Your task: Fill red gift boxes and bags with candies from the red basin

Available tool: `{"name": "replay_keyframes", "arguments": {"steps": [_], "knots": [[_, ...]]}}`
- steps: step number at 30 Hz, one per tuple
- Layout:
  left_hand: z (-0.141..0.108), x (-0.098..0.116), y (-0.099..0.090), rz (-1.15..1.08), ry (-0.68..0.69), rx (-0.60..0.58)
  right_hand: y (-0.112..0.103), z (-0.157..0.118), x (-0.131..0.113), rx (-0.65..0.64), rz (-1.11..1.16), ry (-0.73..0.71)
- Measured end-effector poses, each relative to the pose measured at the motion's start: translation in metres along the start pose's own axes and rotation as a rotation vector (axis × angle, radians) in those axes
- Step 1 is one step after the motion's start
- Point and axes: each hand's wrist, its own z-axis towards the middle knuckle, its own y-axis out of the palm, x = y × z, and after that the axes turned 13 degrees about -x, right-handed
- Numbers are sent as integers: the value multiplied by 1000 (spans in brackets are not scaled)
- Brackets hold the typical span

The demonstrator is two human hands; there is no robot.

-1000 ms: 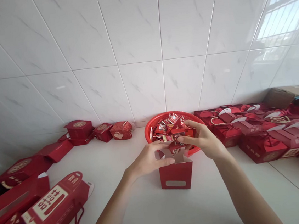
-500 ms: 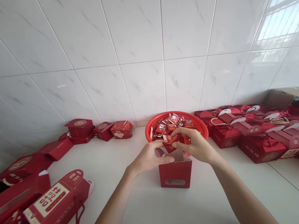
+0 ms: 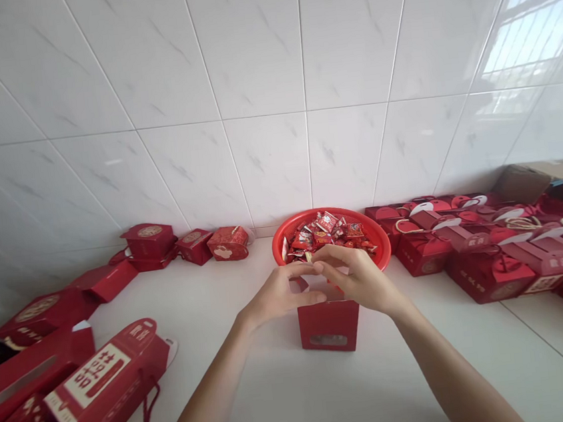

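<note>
An upright red box [image 3: 329,327] with an oval window in its front stands on the white surface, its top unfolded. My left hand [image 3: 283,294] is at the box's upper left edge, thumb and fingers apart, with no item seen in it. My right hand [image 3: 351,274] is over the box's opening, fingers curved and apart, and nothing shows between them. The fingertips of both hands come close together above the box. Just behind them sits a red plastic basket [image 3: 383,235] with many wrapped red packets [image 3: 327,222] in it.
Red boxes of several shapes [image 3: 113,380] lie along the left side. Smaller red boxes [image 3: 229,243] stand by the tiled wall. Closed red boxes with handles [image 3: 489,276] crowd the right, before a brown carton [image 3: 525,183].
The red packet that both hands held above the box is no longer visible. My right hand has moved slightly left, and its fingers have parted over the opening.
</note>
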Motion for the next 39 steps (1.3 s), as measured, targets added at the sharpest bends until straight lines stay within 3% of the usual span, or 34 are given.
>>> {"name": "replay_keyframes", "arguments": {"steps": [6,11,17,23,33,39], "knots": [[-1,-3,-2,13,14,32,-4,-2,0,108,19,-53],[-6,-4,-7,107,34,-90,-24,-8,9,145,69,15],[-4,0,-8,109,94,152,-42,-12,17,107,85,16],[-3,0,-8,12,177,423,-40,-11,19,-97,97,74],[0,3,1,74,183,484,-39,-10,22,11,31,35],[-1,4,7,111,193,499,-40,-11,16,-103,10,10]]}}
